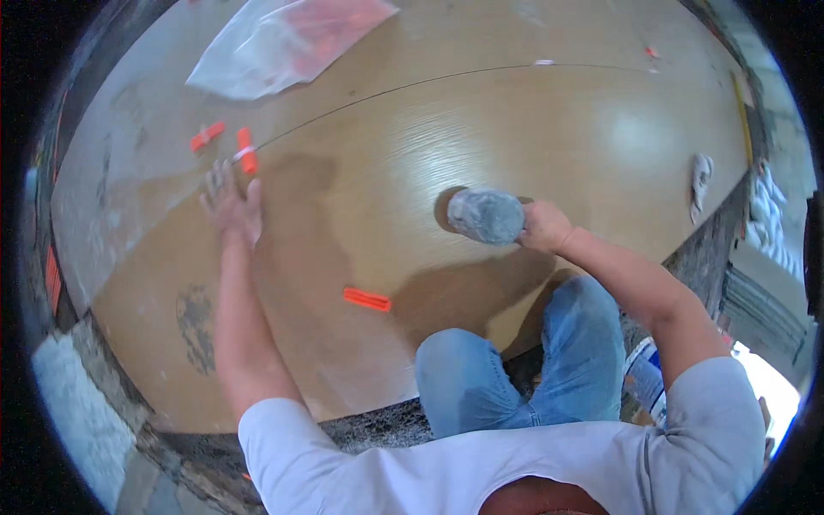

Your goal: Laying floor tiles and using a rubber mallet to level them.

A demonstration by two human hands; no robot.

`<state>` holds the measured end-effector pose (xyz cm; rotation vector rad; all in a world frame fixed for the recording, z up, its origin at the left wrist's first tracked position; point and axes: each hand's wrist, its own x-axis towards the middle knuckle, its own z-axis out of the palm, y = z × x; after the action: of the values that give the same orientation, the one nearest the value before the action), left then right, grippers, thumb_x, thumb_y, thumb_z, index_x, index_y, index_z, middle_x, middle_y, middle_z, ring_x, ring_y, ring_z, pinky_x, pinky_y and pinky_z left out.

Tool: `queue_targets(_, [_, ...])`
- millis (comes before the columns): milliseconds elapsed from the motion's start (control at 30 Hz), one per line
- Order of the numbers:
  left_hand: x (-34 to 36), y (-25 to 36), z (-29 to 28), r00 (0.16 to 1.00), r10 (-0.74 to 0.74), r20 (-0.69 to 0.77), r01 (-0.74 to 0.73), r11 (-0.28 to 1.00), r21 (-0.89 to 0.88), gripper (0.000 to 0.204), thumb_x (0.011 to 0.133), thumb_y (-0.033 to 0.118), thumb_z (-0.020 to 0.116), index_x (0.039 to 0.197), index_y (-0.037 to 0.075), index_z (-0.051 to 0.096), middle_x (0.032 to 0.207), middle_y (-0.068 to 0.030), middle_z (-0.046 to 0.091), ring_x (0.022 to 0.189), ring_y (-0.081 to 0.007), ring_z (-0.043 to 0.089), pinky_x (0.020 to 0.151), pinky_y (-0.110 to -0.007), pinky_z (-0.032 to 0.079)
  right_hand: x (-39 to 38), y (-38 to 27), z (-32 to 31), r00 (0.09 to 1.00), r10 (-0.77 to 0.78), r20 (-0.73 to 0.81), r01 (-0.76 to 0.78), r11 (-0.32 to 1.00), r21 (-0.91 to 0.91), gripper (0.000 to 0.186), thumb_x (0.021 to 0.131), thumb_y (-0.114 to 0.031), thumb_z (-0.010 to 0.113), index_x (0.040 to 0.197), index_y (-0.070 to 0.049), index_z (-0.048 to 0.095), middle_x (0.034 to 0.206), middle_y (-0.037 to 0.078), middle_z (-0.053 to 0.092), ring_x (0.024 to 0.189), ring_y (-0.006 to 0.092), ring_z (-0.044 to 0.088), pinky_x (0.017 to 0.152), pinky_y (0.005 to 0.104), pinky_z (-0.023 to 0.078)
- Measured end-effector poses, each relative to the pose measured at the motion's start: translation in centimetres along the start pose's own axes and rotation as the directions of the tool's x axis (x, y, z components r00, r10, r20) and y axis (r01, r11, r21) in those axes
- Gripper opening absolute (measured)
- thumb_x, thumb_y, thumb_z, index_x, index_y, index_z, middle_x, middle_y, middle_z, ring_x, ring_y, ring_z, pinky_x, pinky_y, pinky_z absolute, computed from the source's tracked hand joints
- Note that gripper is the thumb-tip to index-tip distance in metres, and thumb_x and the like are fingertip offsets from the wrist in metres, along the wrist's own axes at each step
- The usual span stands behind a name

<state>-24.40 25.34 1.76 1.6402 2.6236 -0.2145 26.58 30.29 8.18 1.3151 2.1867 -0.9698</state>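
My right hand (546,228) is closed round the handle of a mallet with a thick grey head (487,216), held just over the glossy tan tile (386,184). Most of the handle is hidden by the fingers. To the left, my left hand (232,206) lies flat on the tile with fingers spread, holding nothing. Just beyond its fingertips an orange wedge (247,157) sits in a white clip on the joint line. A second orange wedge (207,136) with a white clip is a little further left. Nearer my knees lies a loose orange wedge (367,299).
A clear plastic bag (283,47) with orange pieces rests at the far left. A whitish glove or rag (701,184) lies at the right edge. Beside my right knee stands a bucket (645,378). Rough dark ground (378,425) borders the tile on the near side.
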Motion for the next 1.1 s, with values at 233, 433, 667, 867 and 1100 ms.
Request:
queue_targets(233, [-1.6, 4.3, -0.9, 0.973, -0.212, -0.093, 0.218, 0.975, 0.054, 0.058, 0.097, 0.037, 0.042, 0.146, 0.009, 0.029, 0.153, -0.0094, 0.028, 0.142, -0.0245, 0.022, 0.115, -0.044, 0.018, -2.5, 3.5, -1.3, 0.999, 0.032, 0.035, -0.031, 0.999, -0.043, 0.036, 0.080, -0.035, 0.064, 0.110, -0.015, 0.061, 0.092, 0.016, 0.067, 0.086, 0.0370, 0.065, 0.077, 0.0469, 0.052])
queue_targets(433, [-0.9, 25.1, -0.3, 0.731, 0.521, -0.440, -0.640, 0.747, -0.179, 0.050, 0.091, 0.020, 0.048, 0.138, 0.006, 0.041, 0.146, -0.0127, 0.038, 0.138, -0.0305, 0.030, 0.114, -0.044, 0.021, -2.4, 4.0, -1.1, 0.998, -0.065, -0.013, 0.065, 0.996, 0.052, 0.034, 0.082, -0.036, 0.061, 0.106, -0.011, 0.061, 0.092, 0.016, 0.067, 0.087, 0.0352, 0.065, 0.079, 0.0460, 0.052])
queue_targets(667, [0.2, 45.9, -3.9, 0.828, 0.545, -0.130, -0.557, 0.827, -0.081, 0.071, 0.092, 0.050, 0.041, 0.147, 0.007, 0.027, 0.156, -0.0109, 0.019, 0.145, -0.0288, 0.013, 0.116, -0.049, 0.009, -2.1, 4.3, -1.4, 0.986, -0.168, 0.000, 0.167, 0.981, 0.103, 0.029, 0.081, -0.030, 0.060, 0.099, -0.007, 0.062, 0.089, 0.017, 0.068, 0.086, 0.0332, 0.067, 0.078, 0.0446, 0.052])
queue_targets(867, [0.8, 47.4, -3.7, 0.882, 0.450, -0.140, -0.464, 0.880, -0.097, 0.075, 0.092, 0.053, 0.040, 0.148, 0.005, 0.024, 0.157, -0.0105, 0.016, 0.145, -0.0278, 0.011, 0.116, -0.050, 0.007, -1.6, 5.5, -0.7, 0.973, -0.210, 0.099, 0.196, 0.971, 0.135, 0.027, 0.081, -0.023, 0.057, 0.102, -0.007, 0.063, 0.086, 0.017, 0.068, 0.084, 0.0340, 0.067, 0.076, 0.0452, 0.052])
queue_targets(1100, [0.5, 47.0, -3.9, 0.897, 0.437, -0.073, -0.441, 0.896, -0.049, 0.071, 0.093, 0.051, 0.040, 0.148, 0.009, 0.025, 0.157, -0.0105, 0.017, 0.145, -0.0278, 0.011, 0.116, -0.050, 0.006, -3.9, 13.5, -4.1, 0.991, -0.101, 0.089, 0.083, 0.979, 0.184, 0.024, 0.077, -0.021, 0.059, 0.097, -0.009, 0.067, 0.088, 0.016, 0.069, 0.085, 0.0323, 0.068, 0.075, 0.0438, 0.054])
